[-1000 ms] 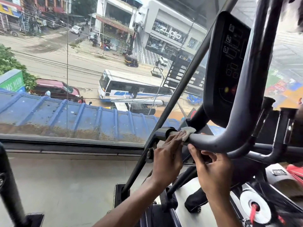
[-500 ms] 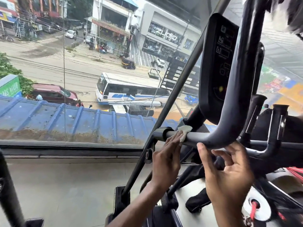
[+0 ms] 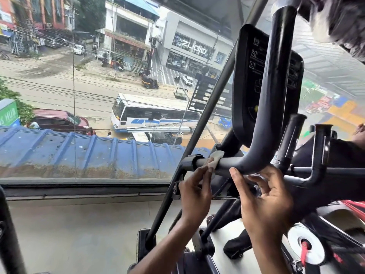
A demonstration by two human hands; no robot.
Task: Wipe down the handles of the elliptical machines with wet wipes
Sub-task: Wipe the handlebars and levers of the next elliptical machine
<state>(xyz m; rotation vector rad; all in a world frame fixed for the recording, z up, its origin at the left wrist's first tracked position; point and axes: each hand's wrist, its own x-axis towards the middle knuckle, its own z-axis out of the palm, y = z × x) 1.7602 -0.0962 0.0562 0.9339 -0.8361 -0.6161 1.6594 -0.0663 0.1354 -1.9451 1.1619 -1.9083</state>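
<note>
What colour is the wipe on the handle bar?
White: the wipe stands out against the dark grey handle bar. The head view shows it best.

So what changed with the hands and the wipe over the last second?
The right-hand grip moved right along the dark grey curved tubular handle, away from the left-hand grip, to beneath the bend, where only its thumb tip touches the tube. Nothing was picked up or dropped. Unchanged: the left-hand grip presses the small white wet wipe on the handle's straight end, near the black collar.
</note>
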